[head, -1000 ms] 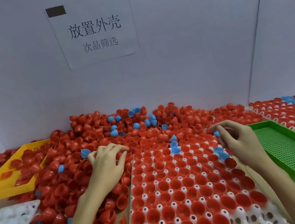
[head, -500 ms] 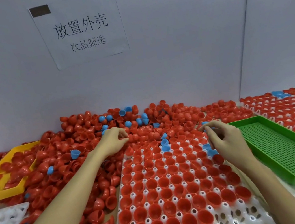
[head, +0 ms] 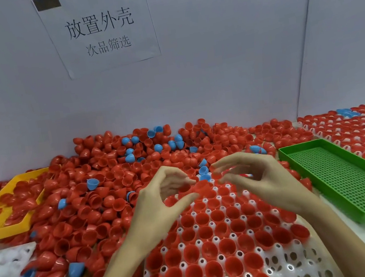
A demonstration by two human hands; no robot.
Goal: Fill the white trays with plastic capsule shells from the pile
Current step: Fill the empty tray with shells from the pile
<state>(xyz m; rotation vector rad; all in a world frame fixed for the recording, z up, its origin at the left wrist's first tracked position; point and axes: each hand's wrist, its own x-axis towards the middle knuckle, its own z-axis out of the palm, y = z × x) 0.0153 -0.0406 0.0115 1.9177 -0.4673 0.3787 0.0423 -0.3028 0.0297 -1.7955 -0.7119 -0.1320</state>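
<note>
Both hands moved together over white tray (head: 285, 262); red shell (head: 201, 186) between grips

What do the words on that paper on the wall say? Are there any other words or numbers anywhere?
"放置外壳": large top line on the white paper sign on the wall.
"次品筛选": smaller line beneath it, same sign.
Dark rectangle at the sign's top corner: nothing readable.
No other words or numbers visible on the trays or shells.
</note>
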